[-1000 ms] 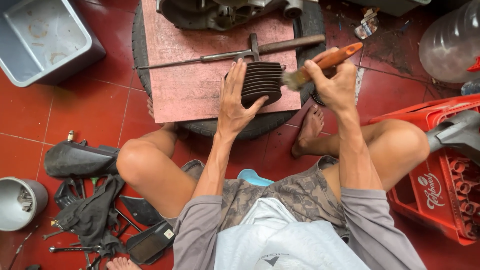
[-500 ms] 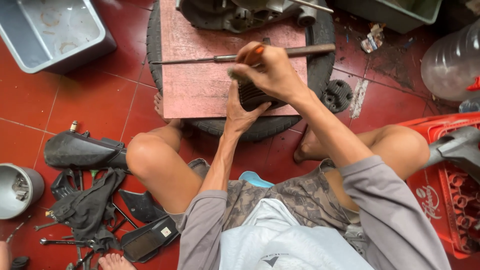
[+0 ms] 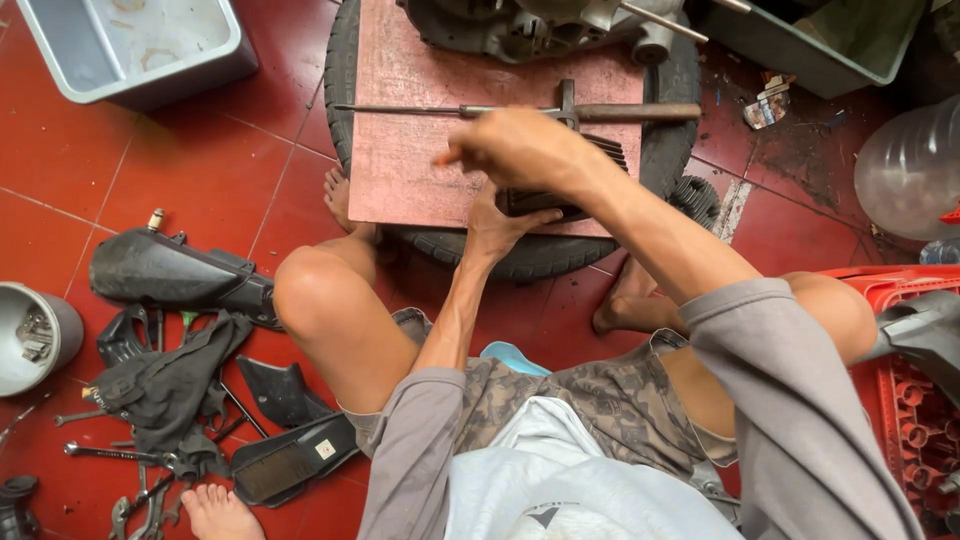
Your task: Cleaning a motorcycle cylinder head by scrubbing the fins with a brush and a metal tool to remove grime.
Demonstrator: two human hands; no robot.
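I sit on the floor at a pinkish board (image 3: 420,140) laid over a tyre (image 3: 540,255). My left hand (image 3: 500,225) grips the near edge of a black ribbed part (image 3: 610,152) on the board. My right hand (image 3: 510,150) is blurred and crosses over that part to its left side, fingers closed. The orange-handled brush it held in the earlier frames is hidden under the hand. Just beyond lies a long metal rod tool with a wooden handle (image 3: 630,112).
An engine casing (image 3: 520,25) sits at the board's far end. Around me are a grey tub (image 3: 130,40), a small bucket (image 3: 30,335), black plastic covers (image 3: 160,270), wrenches (image 3: 100,452), a red crate (image 3: 900,400), a clear bottle (image 3: 910,170) and someone's foot (image 3: 215,512).
My right hand swept the brush from the right side of the ribbed part across to its left. My left hand stayed on the part. The view shifted slightly.
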